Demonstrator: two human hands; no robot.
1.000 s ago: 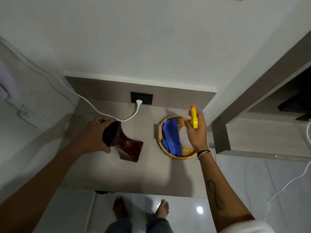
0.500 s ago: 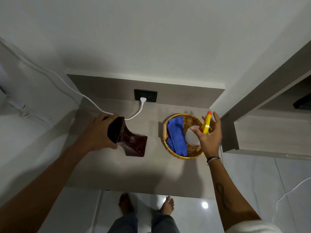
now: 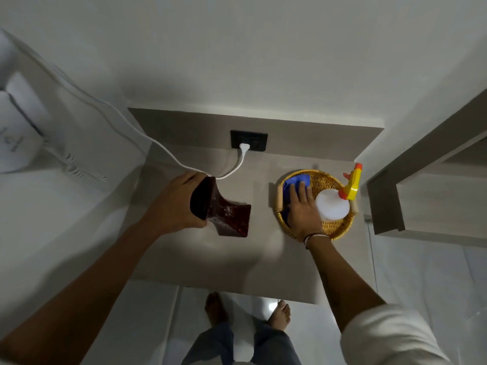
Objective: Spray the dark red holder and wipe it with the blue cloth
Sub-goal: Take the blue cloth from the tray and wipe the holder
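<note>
Left hand (image 3: 175, 204) grips holder (image 3: 224, 212); right hand (image 3: 303, 209) on cloth (image 3: 295, 181).

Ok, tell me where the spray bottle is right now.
The spray bottle stands in the wicker basket at the right of the head view, untouched, just right of the right hand on the blue cloth.

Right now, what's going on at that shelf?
A person is cleaning a dark red holder at a small shelf. The left hand grips the holder by its upper end, tilted, its base toward the shelf. The spray bottle stands in the wicker basket, and no hand is on it. The right hand is flat on the blue cloth in that basket, fingers spread, not yet closed around it. Wiping has not begun.
</note>
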